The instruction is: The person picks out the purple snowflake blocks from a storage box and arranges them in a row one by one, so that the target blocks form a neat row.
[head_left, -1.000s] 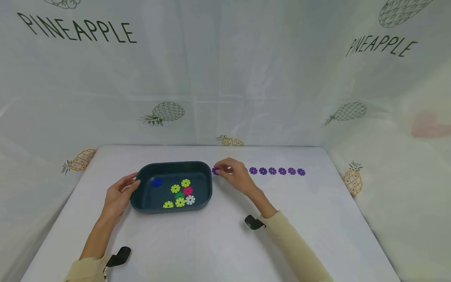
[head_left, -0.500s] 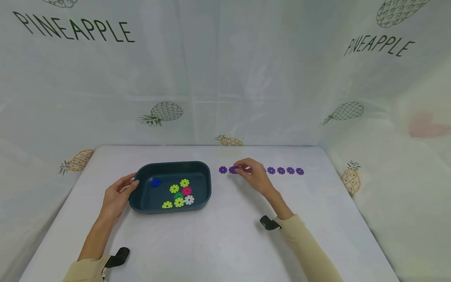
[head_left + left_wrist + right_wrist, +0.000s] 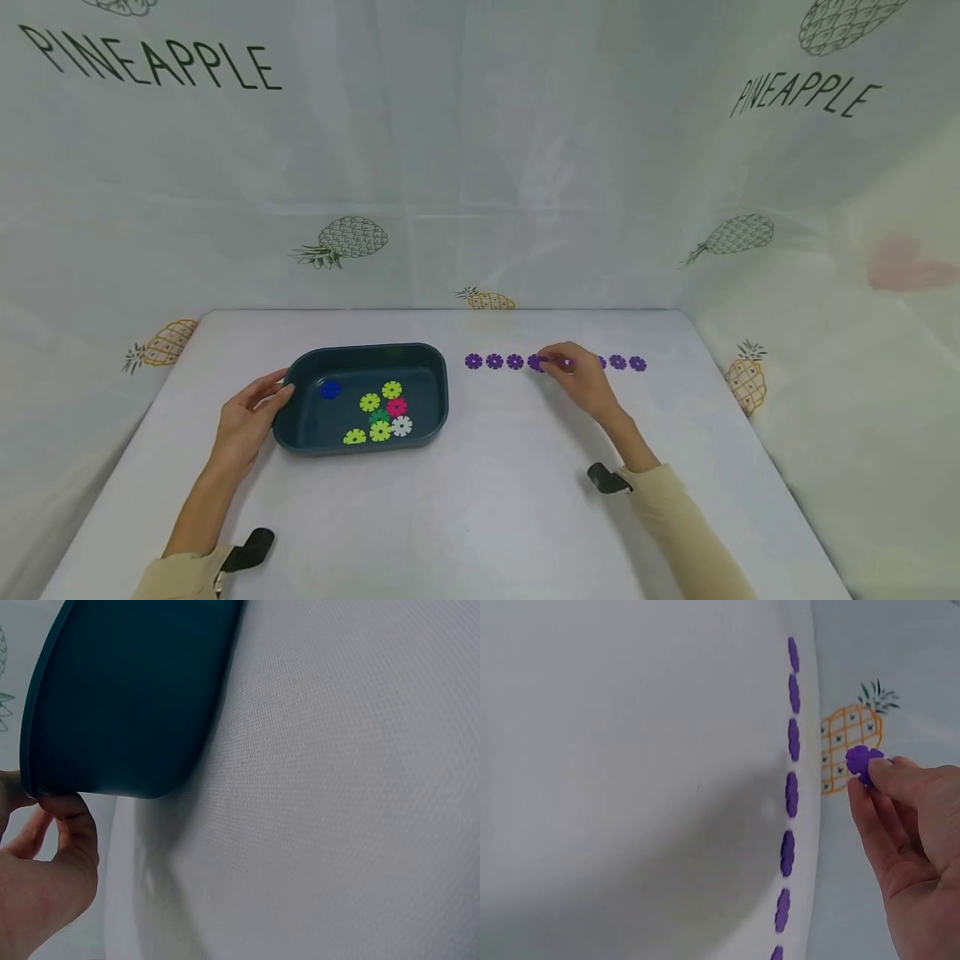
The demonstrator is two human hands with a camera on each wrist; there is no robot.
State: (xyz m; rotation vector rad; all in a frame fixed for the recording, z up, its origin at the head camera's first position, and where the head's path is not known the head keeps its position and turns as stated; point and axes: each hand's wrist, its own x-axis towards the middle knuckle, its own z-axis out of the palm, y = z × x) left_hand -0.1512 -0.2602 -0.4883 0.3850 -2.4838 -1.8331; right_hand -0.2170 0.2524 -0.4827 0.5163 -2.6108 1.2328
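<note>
My right hand (image 3: 579, 379) pinches a purple flower-shaped disc (image 3: 862, 763) between thumb and fingertips, raised above a row of purple flower-shaped discs (image 3: 494, 362) on the table. Part of that row is hidden behind the hand in the head view, while the right wrist view shows the discs lying evenly spaced. At the left end of a dark teal tray (image 3: 360, 351), my left hand (image 3: 247, 421) grips the rim, its thumb on the near side. Inside the tray lie a blue disc (image 3: 330, 390), several yellow-green discs (image 3: 370, 402), a pink one (image 3: 397, 407), a green one and a white one (image 3: 402, 426).
The white table (image 3: 480, 508) ends at a hanging pale curtain (image 3: 570, 167) printed with pineapples. A black wrist camera (image 3: 606, 478) sits by the right sleeve, another (image 3: 253, 550) by the left.
From beside the tray, my right hand has travelled right along the row, a purple disc still pinched, uncovering discs at the row's left end. My left hand stays on the tray.
</note>
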